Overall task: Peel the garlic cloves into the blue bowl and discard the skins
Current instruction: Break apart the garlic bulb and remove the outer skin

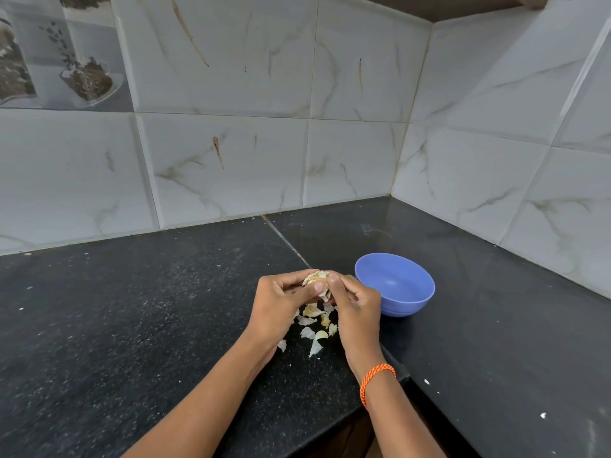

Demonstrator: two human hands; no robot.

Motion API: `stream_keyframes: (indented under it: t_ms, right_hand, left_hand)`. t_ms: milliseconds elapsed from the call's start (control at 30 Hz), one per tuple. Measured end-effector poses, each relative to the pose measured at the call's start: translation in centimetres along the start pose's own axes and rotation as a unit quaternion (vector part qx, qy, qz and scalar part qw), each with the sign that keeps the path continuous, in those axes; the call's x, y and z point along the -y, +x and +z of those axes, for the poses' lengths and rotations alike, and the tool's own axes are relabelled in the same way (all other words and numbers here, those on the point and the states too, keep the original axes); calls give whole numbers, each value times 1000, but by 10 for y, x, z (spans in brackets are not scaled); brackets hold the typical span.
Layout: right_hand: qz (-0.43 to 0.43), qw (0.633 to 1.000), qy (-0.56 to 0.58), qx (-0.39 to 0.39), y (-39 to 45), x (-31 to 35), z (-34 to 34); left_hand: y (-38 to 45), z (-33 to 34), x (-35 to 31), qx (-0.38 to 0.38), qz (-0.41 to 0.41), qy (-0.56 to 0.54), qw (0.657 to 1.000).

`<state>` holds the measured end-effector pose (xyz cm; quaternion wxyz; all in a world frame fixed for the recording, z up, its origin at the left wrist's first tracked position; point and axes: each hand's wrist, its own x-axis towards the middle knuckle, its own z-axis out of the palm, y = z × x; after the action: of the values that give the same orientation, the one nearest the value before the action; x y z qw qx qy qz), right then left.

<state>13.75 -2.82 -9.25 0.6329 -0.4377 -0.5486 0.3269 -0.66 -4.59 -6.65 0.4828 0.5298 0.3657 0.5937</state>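
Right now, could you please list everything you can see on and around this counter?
garlic: one, pale, held between both hands
skins: a scatter, white to tan, on the counter under the hands
bowl: one, blue, right of the hands, looks empty
counter: one, black speckled, L-shaped
tiles: many, grey-white marbled, on both walls
wristband: one, orange, on the right wrist
left hand: grips the garlic
right hand: pinches the garlic
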Motion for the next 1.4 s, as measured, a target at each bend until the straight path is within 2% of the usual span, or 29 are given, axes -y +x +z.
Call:
stream_keyframes:
  t_ms: [233, 333, 467, 633, 800, 1067, 1233, 1400]
  right_hand:
    - [21, 996, 86, 30, -5, 9, -3]
    - [9, 998, 48, 39, -6, 9, -4]
    - [-15, 998, -4, 63, -12, 13, -4]
    - [-38, 997, -43, 57, -12, 12, -3]
    - [-76, 988, -97, 97, -13, 13, -3]
    - [-139, 960, -210, 122, -9, 7, -4]
    - [-134, 950, -252, 123, -1, 0, -12]
    - [-137, 934, -294, 149, 0, -2, -9]
  left_hand:
    - [5, -12, 3, -36, -69, -83, 994]
    - [5, -13, 1, -38, -70, -84, 993]
    - [4, -9, 1, -77, -47, -39, 995]
    - [5, -7, 0, -87, -26, 10, 996]
    - [5, -10, -3, -95, -27, 59, 993]
    - [7, -16, -6, -55, -43, 73, 995]
    - [8, -19, -4, -13, -45, 68, 997]
    - [9, -16, 2, -37, -40, 75, 996]
